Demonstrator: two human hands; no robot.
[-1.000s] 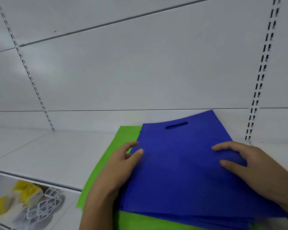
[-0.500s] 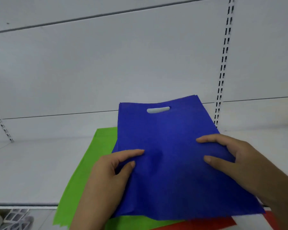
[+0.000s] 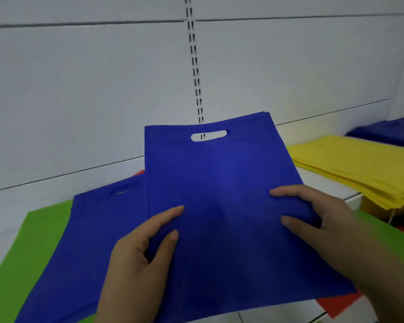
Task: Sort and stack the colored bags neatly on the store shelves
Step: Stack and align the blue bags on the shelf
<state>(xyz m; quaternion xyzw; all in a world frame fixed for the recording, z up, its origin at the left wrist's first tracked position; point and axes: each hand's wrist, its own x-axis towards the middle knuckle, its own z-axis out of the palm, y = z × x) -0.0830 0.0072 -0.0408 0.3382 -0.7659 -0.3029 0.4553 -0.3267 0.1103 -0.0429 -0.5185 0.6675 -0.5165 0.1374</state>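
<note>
In the head view, you are holding a blue bag (image 3: 222, 187) lifted at the centre of the frame, its cut-out handle slot (image 3: 208, 135) pointing toward the white back panel (image 3: 79, 89). Your left hand (image 3: 138, 257), coming up from the lower centre, is pinching the bag's left edge, thumb on top and fingers tucked beneath. Your right hand (image 3: 322, 220), entering from the lower right, is gripping the right edge the same way, thumb and forefinger lying on the fabric.

Lower left, a second blue bag (image 3: 91, 241) is lying flat on a green bag (image 3: 26, 248), which is resting on the white shelf (image 3: 0, 229). A red bag (image 3: 336, 306) is peeking out at the lower right, under the held bag.

At the right edge, a stack of yellow bags (image 3: 352, 164) is lying on the shelf, and behind it, at the far right, a blue stack (image 3: 387, 132) is lying. A slotted upright (image 3: 194, 61) is running down the panel at upper centre.
</note>
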